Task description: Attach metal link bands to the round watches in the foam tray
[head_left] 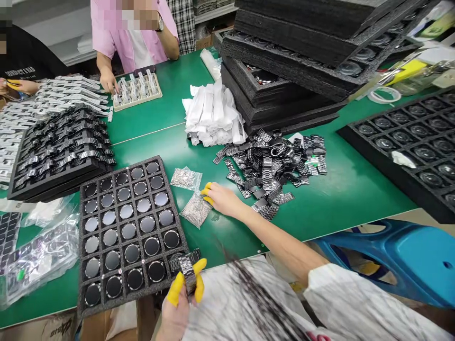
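Watch band [187, 274], dark metal links, is pinched upright between the yellow-capped thumb and finger of the left hand [177, 308], just beside the near right corner of the foam tray [82, 246]. Right hand [222, 199] reaches forward, palm down, fingertips resting on a small clear bag [196, 210] right of the tray; whether they grasp it cannot be determined. The left wrist is cut off by the frame edge.
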The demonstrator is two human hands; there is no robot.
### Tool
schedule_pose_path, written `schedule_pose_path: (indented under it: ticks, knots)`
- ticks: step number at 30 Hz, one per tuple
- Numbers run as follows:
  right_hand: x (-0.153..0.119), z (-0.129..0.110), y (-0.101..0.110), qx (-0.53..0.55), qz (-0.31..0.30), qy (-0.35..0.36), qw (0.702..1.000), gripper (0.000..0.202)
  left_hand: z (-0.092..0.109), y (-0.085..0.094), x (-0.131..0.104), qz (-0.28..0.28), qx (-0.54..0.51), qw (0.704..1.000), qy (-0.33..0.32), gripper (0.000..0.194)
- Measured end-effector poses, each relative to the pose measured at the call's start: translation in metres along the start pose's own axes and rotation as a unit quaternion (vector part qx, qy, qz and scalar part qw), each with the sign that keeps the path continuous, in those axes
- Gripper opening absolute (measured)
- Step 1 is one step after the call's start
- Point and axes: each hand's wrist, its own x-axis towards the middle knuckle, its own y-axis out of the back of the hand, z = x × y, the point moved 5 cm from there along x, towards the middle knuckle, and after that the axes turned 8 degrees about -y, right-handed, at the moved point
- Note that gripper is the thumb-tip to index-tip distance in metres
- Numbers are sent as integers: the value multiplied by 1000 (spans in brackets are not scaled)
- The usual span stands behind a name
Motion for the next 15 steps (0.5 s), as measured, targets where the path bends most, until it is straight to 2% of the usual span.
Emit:
schedule_pose_path:
  ticks: [5, 8, 10, 12, 15]
  knots:
    - [13, -2, 0, -23, -22, 39, 999, 13, 22, -17, -1, 13, 35, 996, -77, 46]
    - [7, 13, 11, 17, 15, 39, 999, 11, 32, -29, -1, 18, 68, 994, -80, 45]
    - [-8, 20, 22, 77, 67, 37, 994, 13, 35, -35, -1, 17, 71, 995, -64, 50]
    - [-31, 13, 29, 140, 103, 55, 983, 17, 36, -38, 1, 30, 64, 996, -60, 56]
    - [-75, -27, 24, 244, 97, 150, 953, 18, 35, -43, 7, 60, 64, 992, -87, 63]
